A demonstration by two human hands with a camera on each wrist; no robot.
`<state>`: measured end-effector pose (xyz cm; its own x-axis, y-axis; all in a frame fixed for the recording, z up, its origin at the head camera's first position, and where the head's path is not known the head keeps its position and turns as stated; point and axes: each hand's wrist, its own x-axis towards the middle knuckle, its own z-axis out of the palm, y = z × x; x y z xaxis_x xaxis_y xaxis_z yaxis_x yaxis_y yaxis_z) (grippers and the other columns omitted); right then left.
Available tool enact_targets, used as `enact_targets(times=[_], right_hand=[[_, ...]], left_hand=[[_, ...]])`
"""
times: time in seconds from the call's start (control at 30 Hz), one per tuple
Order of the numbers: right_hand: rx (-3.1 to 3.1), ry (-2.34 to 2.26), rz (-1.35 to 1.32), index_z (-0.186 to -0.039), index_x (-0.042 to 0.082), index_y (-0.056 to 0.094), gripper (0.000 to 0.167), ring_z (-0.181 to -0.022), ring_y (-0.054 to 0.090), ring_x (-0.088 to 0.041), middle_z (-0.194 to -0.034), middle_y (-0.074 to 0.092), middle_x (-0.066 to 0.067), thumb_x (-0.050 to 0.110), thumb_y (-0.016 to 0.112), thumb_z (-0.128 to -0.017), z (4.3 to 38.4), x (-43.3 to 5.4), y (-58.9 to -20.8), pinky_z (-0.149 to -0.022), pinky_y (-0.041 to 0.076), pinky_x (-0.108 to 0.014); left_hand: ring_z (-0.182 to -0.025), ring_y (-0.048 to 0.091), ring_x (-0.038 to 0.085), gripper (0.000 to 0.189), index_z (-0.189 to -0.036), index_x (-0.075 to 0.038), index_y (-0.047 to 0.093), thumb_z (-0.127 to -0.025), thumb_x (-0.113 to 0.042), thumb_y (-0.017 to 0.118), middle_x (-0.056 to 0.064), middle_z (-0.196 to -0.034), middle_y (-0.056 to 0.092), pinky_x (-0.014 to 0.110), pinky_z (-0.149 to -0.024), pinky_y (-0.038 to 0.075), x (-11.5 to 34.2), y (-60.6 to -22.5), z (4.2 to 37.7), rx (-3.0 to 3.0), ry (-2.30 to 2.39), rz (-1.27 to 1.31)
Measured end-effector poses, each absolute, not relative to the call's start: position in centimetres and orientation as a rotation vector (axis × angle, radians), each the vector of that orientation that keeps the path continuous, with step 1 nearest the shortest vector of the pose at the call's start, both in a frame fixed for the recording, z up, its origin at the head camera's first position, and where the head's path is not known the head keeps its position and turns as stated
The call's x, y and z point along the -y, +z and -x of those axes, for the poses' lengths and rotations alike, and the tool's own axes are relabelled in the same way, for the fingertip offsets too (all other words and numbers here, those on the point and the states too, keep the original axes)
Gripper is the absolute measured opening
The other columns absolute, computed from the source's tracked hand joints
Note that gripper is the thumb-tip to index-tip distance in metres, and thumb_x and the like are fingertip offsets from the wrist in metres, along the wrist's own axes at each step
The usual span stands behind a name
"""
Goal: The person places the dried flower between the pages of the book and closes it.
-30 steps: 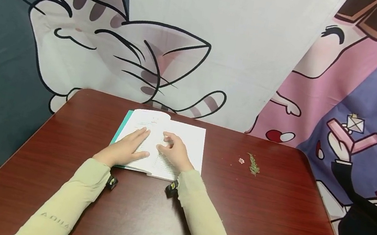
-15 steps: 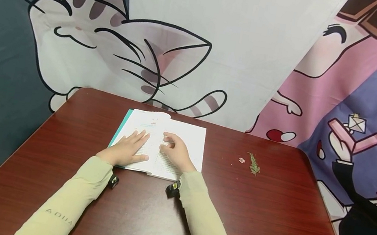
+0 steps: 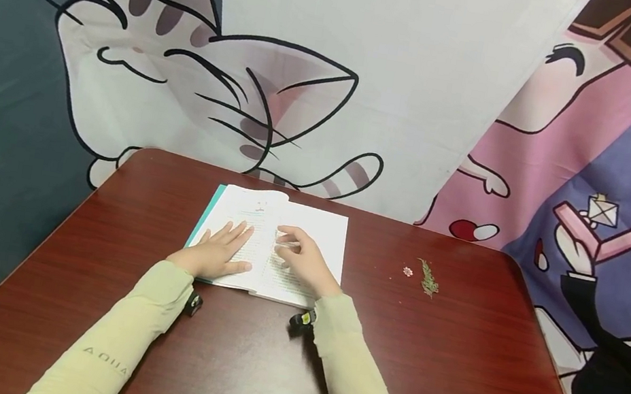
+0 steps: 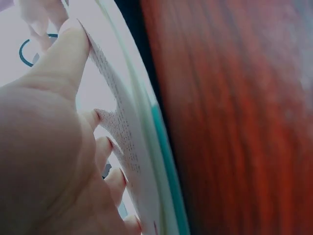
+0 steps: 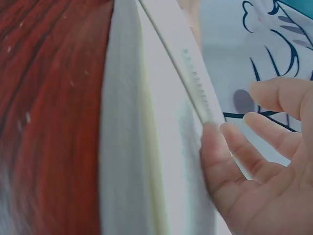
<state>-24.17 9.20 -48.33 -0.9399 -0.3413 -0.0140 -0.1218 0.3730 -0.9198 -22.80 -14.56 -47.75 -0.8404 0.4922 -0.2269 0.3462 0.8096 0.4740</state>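
An open book (image 3: pixel 328 240) with a teal cover edge lies on the table in the head view. My left hand (image 3: pixel 213 258) rests spread on its left page, thumb pointing toward the gutter. In the left wrist view that hand's fingertips press on printed text on the page (image 4: pixel 120 132). My right hand (image 3: pixel 305 261) is over the right page near the gutter, thumb and forefinger apart and loosely bent. In the right wrist view, one fingertip of the right hand (image 5: pixel 259 161) is right at the edge of a printed page (image 5: pixel 183 58); nothing shows pinched between the fingers.
A small pink-white flower (image 3: pixel 407 271) and a green leafy sprig (image 3: pixel 429 278) lie on the brown table (image 3: pixel 469 359), right of the book. Tiny bits are scattered near the flower. A printed cat curtain (image 3: pixel 425 49) hangs right behind the table.
My right hand has shifted slightly right, and its thumb and forefinger have spread a little wider. The left hand stays on the page. The head view has moved slightly.
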Motion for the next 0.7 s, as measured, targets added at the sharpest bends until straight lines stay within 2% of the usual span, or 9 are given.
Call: enact_targets(times=[0.1,0.33,0.5,0.7], right_hand=[[-2.496,-1.589,0.436,-0.138,0.007,0.06,0.04,-0.094,0.065,-0.023,-0.119,0.065,-0.012,0.011,0.062,-0.098,24.0,-10.0,-47.7,-0.075,0.059,-0.034],[-2.753,-1.512,0.524,-0.124,0.008,0.068,0.028,-0.095,0.066,-0.024,-0.107,0.07,-0.009,0.008,0.064,-0.096,23.7,-13.4,-46.3,-0.086,0.054,-0.039],[-2.922,-1.449,0.567,-0.117,0.004,0.07,0.024,-0.089,0.067,-0.025,-0.102,0.069,-0.012,0.004,0.065,-0.094,23.4,-16.1,-45.3,-0.081,0.056,-0.039],[-3.034,-1.394,0.464,-0.116,0.003,0.071,0.022,-0.087,0.066,-0.024,-0.1,0.07,-0.011,0.007,0.066,-0.095,23.1,-19.5,-44.9,-0.08,0.054,-0.04]], left_hand=[[-0.153,0.001,0.047,0.083,-0.162,-0.003,0.014,-0.104,-0.049,0.051,0.022,-0.168,0.006,0.073,-0.114,0.001,14.7,-47.7,22.7,-2.648,0.616,-0.635],[-0.153,0.0,0.046,0.083,-0.163,-0.004,0.013,-0.104,-0.05,0.05,0.021,-0.168,0.005,0.072,-0.115,0.0,14.8,-47.8,22.8,-2.638,0.627,-0.658],[-0.153,0.001,0.047,0.082,-0.162,-0.002,0.014,-0.104,-0.048,0.052,0.022,-0.168,0.007,0.072,-0.115,0.0,14.8,-47.8,22.7,-2.64,0.65,-0.655],[-0.153,0.003,0.047,0.082,-0.162,-0.002,0.015,-0.104,-0.047,0.053,0.022,-0.168,0.008,0.072,-0.115,0.001,14.9,-47.8,22.7,-2.65,0.658,-0.645]])
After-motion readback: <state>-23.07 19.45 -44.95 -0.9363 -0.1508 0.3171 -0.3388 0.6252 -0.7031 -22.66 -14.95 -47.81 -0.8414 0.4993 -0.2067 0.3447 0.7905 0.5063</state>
